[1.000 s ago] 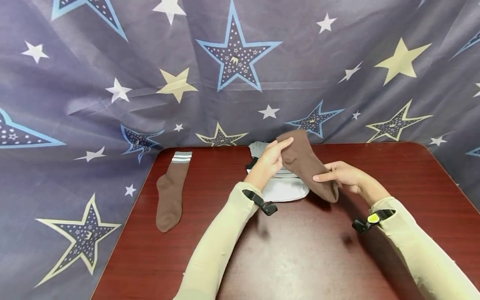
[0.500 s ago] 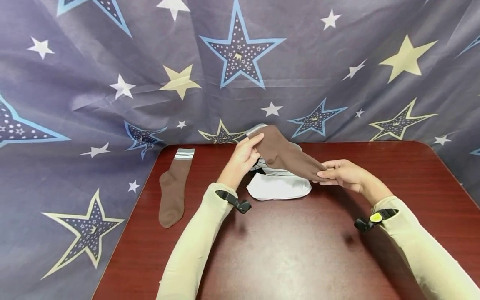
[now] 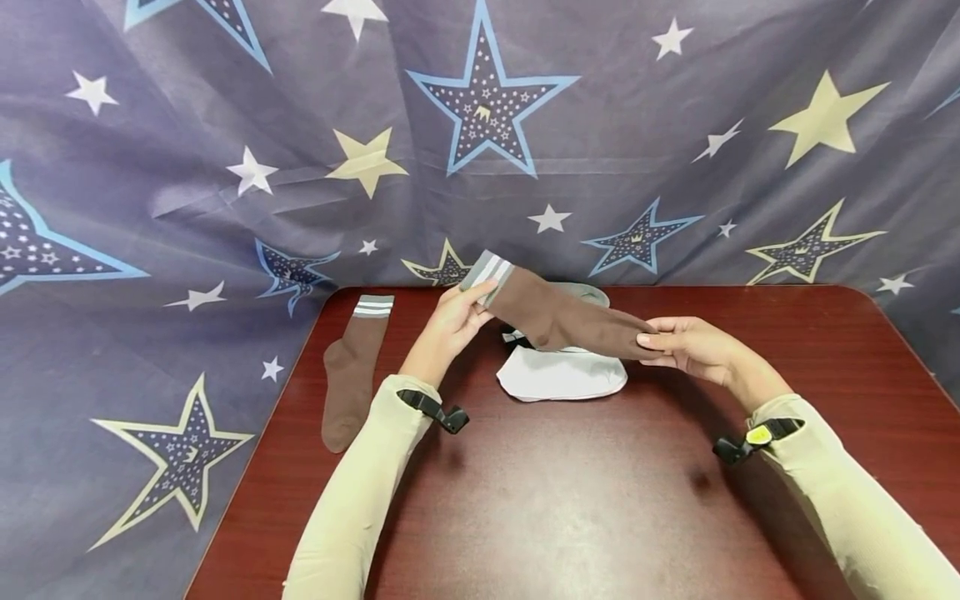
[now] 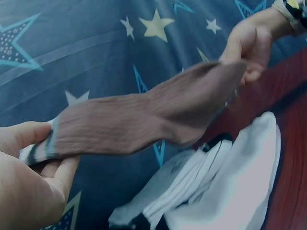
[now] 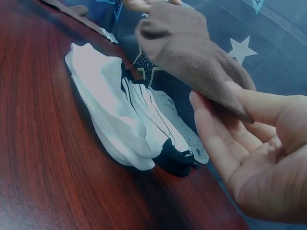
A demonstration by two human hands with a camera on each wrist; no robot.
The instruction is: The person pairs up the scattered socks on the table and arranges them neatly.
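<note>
A brown sock [image 3: 573,321] with a grey cuff and white stripes is stretched between my two hands above the table. My left hand [image 3: 453,321] pinches its striped cuff; in the left wrist view the thumb [image 4: 29,134] lies over the cuff. The toe end is pinched by my right hand [image 3: 693,348], with thumb and fingers on either side of it in the right wrist view. A matching brown sock [image 3: 352,375] lies flat at the table's left side, its striped cuff toward the back.
Beneath the held sock, a pile of socks sits near the table's back edge: a white one [image 3: 562,375] in front, a striped black-and-white one [image 5: 153,115] behind it, and a grey one [image 5: 168,105] at the rear. A star-patterned curtain [image 3: 300,100] hangs behind the reddish-brown table [image 3: 570,500].
My left hand has moved left, drawing the cuff with it, so the sock now lies longer and more level and its striped cuff shows. The right hand has stayed nearly in place.
</note>
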